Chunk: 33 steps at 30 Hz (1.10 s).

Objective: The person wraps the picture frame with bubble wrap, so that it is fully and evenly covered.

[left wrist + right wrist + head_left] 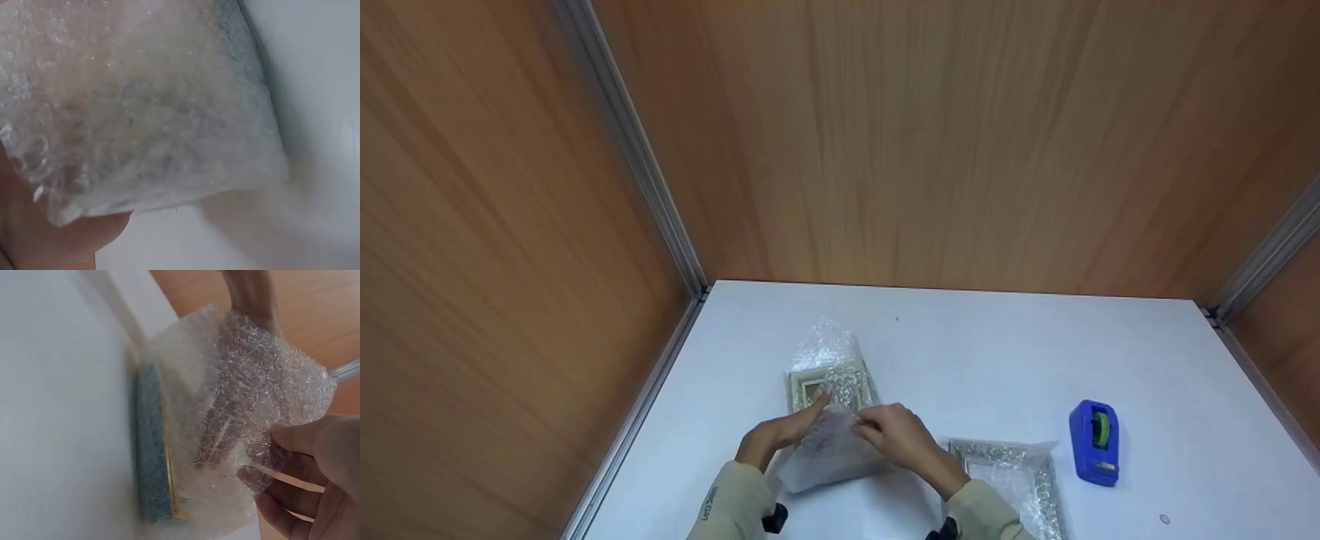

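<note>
A pale picture frame (804,379) lies partly covered by bubble wrap (823,341) on the table. From its near end a flap of the wrap rises toward the person. My left hand (781,433) holds this flap on the left, one digit reaching over the frame's face; most of its fingers are behind the plastic. On the other side, my right hand (901,441) pinches the flap's edge between thumb and fingers. The right wrist view shows the bubble wrap (253,377) stretched between both hands, above a gold-edged frame side (169,467). Cloudy wrap (180,129) fills much of the left wrist view.
A second frame in bubble wrap (1046,491) lies right of my right forearm. Farther right stands a blue tape dispenser (1084,450) with a green roll. A small round piece (1165,518) is near the front right. Wooden panels (930,150) enclose the white table (975,360).
</note>
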Each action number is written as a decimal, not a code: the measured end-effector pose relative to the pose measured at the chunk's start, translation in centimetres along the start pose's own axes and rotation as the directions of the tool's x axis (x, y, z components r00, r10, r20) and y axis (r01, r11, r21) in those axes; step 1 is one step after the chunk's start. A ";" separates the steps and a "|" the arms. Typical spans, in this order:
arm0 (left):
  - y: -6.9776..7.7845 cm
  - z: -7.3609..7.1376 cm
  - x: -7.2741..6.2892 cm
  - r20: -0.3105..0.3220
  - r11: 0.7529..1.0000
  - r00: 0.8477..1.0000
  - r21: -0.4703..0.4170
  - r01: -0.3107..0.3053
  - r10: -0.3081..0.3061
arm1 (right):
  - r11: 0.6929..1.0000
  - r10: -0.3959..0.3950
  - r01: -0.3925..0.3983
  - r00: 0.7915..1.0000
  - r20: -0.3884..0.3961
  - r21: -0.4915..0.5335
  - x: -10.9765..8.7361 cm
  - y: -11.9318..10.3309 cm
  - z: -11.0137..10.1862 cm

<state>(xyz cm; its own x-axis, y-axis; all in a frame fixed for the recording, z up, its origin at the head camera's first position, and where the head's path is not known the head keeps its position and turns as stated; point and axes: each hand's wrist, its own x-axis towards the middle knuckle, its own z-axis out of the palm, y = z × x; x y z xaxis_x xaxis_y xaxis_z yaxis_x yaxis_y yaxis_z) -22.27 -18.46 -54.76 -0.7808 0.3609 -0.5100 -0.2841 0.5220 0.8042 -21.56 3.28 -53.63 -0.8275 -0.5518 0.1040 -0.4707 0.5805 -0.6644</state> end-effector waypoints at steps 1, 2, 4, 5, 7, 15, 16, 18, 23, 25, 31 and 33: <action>0.0 -0.1 0.1 0.002 1.000 1.000 -0.012 -0.003 0.003 | 1.000 0.006 -0.006 1.000 -0.021 -0.005 0.2 0.1 0.2; 0.1 -0.1 0.2 0.006 1.000 1.000 -0.018 -0.007 0.007 | 1.000 0.010 -0.010 0.999 -0.042 -0.011 0.4 0.3 0.5; 0.1 -0.2 0.3 0.008 1.000 1.000 -0.027 -0.013 0.013 | 1.000 0.021 -0.022 0.996 -0.083 -0.017 0.7 0.5 1.0; 0.2 -0.3 0.4 0.006 0.999 1.000 -0.033 -0.012 0.012 | 1.000 0.022 -0.024 0.994 -0.106 -0.018 0.8 0.6 1.3; 0.2 -0.4 0.4 -0.016 0.999 1.000 -0.042 -0.011 0.010 | 0.999 0.033 -0.035 0.990 -0.141 -0.016 1.0 0.8 1.8; 0.3 -0.4 0.5 -0.119 0.996 0.992 -0.088 0.024 -0.035 | 0.990 0.137 -0.142 0.968 -0.212 -0.010 1.7 1.9 3.8; 0.3 -0.4 0.5 -0.121 0.996 0.992 -0.089 0.019 -0.030 | 0.988 0.145 -0.153 0.965 -0.221 -0.019 1.7 2.0 4.1; 0.3 -0.4 0.6 -0.124 0.997 0.992 -0.080 0.002 -0.012 | 0.986 0.147 -0.163 0.959 -0.241 -0.046 1.9 2.1 4.5; 0.2 -0.4 0.7 -0.150 1.000 0.989 -0.021 -0.018 0.014 | 0.977 0.119 -0.166 0.945 -0.303 -0.133 2.0 2.5 5.7; 0.3 -0.3 0.7 -0.164 1.000 0.986 0.008 -0.016 0.017 | 0.971 0.104 -0.168 0.938 -0.331 -0.170 2.0 2.7 6.2; 0.1 -0.1 0.7 -0.219 0.997 0.974 0.062 -0.038 0.051 | 0.956 0.087 -0.186 0.918 -0.387 -0.228 2.1 2.7 7.0; 0.1 -0.1 0.7 -0.233 0.997 0.971 0.063 -0.048 0.062 | 0.948 0.080 -0.193 0.914 -0.398 -0.253 2.1 2.7 7.3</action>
<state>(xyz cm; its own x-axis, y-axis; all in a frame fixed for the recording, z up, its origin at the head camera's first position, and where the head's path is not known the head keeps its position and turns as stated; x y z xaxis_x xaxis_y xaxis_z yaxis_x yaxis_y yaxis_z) -22.89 -18.20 -55.07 -0.9048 0.2028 -0.3745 -0.2105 0.5515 0.8072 -22.38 -0.65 -60.61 -0.9156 -0.2199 0.3366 -0.3642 0.8083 -0.4627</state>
